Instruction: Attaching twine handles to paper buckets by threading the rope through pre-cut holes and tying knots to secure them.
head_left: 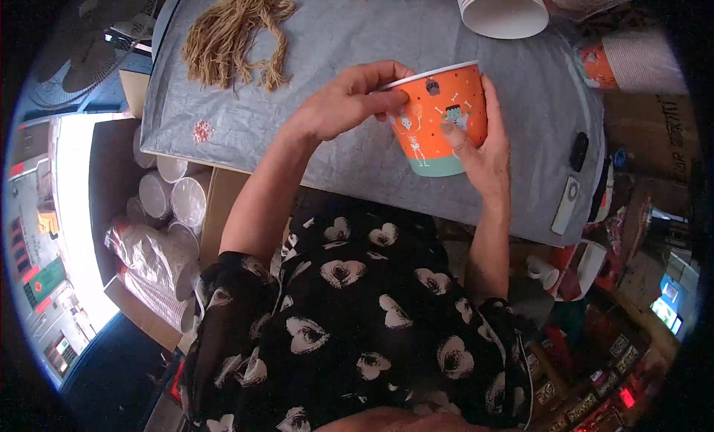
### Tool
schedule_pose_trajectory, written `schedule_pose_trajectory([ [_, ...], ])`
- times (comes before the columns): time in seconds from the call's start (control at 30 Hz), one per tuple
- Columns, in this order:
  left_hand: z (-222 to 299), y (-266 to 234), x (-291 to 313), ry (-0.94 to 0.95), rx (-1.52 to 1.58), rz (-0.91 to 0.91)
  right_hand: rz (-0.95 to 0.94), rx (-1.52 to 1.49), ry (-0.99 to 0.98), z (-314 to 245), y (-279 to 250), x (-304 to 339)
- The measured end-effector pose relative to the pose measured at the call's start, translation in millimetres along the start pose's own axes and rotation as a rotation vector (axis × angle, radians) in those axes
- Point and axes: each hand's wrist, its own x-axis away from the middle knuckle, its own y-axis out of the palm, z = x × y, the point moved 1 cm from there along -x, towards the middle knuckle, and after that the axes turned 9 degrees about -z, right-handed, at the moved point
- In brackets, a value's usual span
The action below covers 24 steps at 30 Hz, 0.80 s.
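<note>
An orange paper bucket (435, 123) with a green base band, a white rim and printed skeleton and bone figures is held up over the grey-covered table (320, 30). My left hand (353, 97) pinches it at the upper left by the rim, thumb outside and some fingers hidden behind. Around its right side wraps my right hand (487, 149), thumb across the front and fingers along the far right wall. The bucket tilts slightly, and its inside is out of sight. Left of it on the table lies a bundle of tan twisted cords (238, 38).
White paper buckets (502, 12) lie stacked at the back right, with another orange stack (632, 64) beyond. A black object (579, 151) and a white remote-like object (566, 205) rest near the table's right edge. At left, a cardboard box (216, 216) holds several wrapped cup stacks (156, 194).
</note>
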Motion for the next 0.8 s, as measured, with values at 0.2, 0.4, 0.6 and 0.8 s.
schedule_pose_trajectory([
  [0.2, 1, -1, 0, 0.005, 0.032, -0.029, 0.001, 0.027, -0.028, 0, 2, 2],
  [0.4, -11, -5, 1, 0.024, 0.202, -0.020, -0.020, 0.006, -0.011, -7, 6, 1],
  [0.6, -8, 7, -2, 0.079, 0.192, 0.058, -0.008, 0.049, -0.021, -6, 7, 2],
  [0.8, -11, 18, -6, 0.031, 0.124, 0.283, -0.015, 0.011, 0.021, -9, 6, 2],
])
